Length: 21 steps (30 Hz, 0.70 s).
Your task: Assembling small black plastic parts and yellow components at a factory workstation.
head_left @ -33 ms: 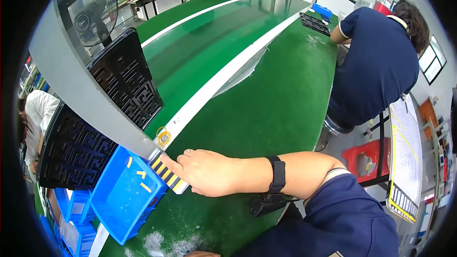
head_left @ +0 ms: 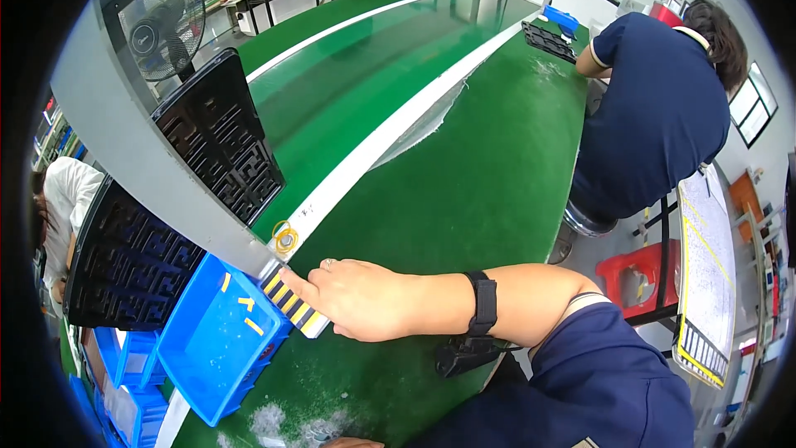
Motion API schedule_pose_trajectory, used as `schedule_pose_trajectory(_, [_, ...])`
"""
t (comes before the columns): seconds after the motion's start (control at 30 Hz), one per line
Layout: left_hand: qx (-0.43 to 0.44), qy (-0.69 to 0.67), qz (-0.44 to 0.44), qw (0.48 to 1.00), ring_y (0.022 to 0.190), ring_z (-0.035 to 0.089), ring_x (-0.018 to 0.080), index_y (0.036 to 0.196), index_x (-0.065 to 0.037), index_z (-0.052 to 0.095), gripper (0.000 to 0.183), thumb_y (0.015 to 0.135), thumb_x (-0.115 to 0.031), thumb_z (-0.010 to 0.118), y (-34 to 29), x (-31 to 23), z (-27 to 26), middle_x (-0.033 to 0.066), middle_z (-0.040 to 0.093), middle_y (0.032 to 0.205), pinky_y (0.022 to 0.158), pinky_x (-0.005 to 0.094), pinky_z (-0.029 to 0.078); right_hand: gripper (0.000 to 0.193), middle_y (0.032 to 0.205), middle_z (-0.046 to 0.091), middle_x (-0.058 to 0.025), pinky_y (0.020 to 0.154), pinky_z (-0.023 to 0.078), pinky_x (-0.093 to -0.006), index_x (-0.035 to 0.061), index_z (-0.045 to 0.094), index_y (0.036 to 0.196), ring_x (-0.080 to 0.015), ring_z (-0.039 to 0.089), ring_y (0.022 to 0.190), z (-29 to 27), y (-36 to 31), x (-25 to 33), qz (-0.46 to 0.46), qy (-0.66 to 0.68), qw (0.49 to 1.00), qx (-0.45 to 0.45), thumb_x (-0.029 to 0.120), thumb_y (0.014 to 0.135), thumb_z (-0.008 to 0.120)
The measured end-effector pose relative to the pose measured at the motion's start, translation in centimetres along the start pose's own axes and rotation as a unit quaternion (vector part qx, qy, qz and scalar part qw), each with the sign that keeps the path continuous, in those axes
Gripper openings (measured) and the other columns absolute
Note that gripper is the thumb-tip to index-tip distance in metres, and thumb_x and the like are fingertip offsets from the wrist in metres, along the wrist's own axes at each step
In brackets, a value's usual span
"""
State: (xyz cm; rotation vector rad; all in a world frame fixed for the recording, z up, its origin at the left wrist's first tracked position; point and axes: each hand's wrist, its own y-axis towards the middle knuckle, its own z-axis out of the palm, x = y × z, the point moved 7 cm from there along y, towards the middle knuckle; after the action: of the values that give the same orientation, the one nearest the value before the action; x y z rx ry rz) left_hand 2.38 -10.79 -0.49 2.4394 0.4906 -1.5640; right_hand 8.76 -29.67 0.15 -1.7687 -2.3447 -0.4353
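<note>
My right hand [head_left: 356,299] reaches in from the right, a black band [head_left: 482,305] round its wrist and a ring on one finger. It is closed against a small block with black, yellow and pale stripes [head_left: 288,303], which lies at the foot of a grey metal post [head_left: 191,191]. Most of the fingers are tucked out of sight under the hand. Only a sliver of skin, apparently my left hand [head_left: 352,443], shows at the lower edge; its fingers are hidden. Left of the block stands a blue bin [head_left: 192,357] with a few small yellow pieces inside.
Black slotted trays [head_left: 133,261] lean beside the post. Yellow rubber bands [head_left: 285,238] lie by its base on the white rail [head_left: 390,137] of the green table [head_left: 464,199]. A co-worker in dark blue [head_left: 655,116] sits at the right, near a red stool [head_left: 643,282].
</note>
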Motion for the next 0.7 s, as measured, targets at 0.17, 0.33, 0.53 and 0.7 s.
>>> schedule_pose_trajectory(0.17, [0.023,0.027,0.001,0.999,0.09,0.059,0.0324,0.1,-0.004,0.062,0.025,0.075,-0.007,0.063,-0.2,-0.4,0.2,0.0142,0.062,0.099,0.079,0.0361,0.047,0.077,0.088,0.058,-0.0205,0.079,0.047,-0.0376,-0.0154,0.027,0.129,-0.0336,0.055,0.088,0.1,0.3,-0.3,0.007,0.004,1.0,0.001,0.004,0.065,0.066])
schedule_pose_trajectory(0.33, [0.017,0.019,0.009,1.0,0.091,0.059,0.0324,0.1,-0.004,0.062,0.024,0.076,-0.006,0.062,-0.1,-0.8,0.3,0.0156,0.061,0.1,0.08,0.0369,0.046,0.074,0.087,0.059,-0.0212,0.078,0.047,-0.0387,-0.0156,0.029,0.128,-0.0338,0.055,0.088,0.3,0.5,-0.5,0.011,0.002,1.0,0.005,0.003,0.065,0.064])
schedule_pose_trajectory(0.53, [-0.014,0.013,0.037,0.999,0.09,0.059,0.0315,0.095,-0.003,0.064,0.018,0.076,-0.005,0.063,-0.7,-1.4,-0.2,0.0156,0.062,0.098,0.08,0.0374,0.047,0.073,0.089,0.06,-0.0219,0.081,0.047,-0.0396,-0.0142,0.03,0.127,-0.035,0.055,0.091,0.4,0.4,-0.8,0.011,0.026,1.0,-0.002,0.002,0.065,0.064])
schedule_pose_trajectory(0.7, [-0.145,0.095,0.075,0.982,0.083,0.06,0.0286,0.084,-0.003,0.066,0.014,0.078,-0.015,0.067,-2.6,-3.6,-3.3,0.013,0.065,0.09,0.077,0.0354,0.047,0.071,0.094,0.06,-0.0239,0.085,0.045,-0.0398,-0.0121,0.031,0.13,-0.0373,0.055,0.096,0.3,0.3,-1.0,0.009,0.018,1.0,0.01,-0.001,0.065,0.058])
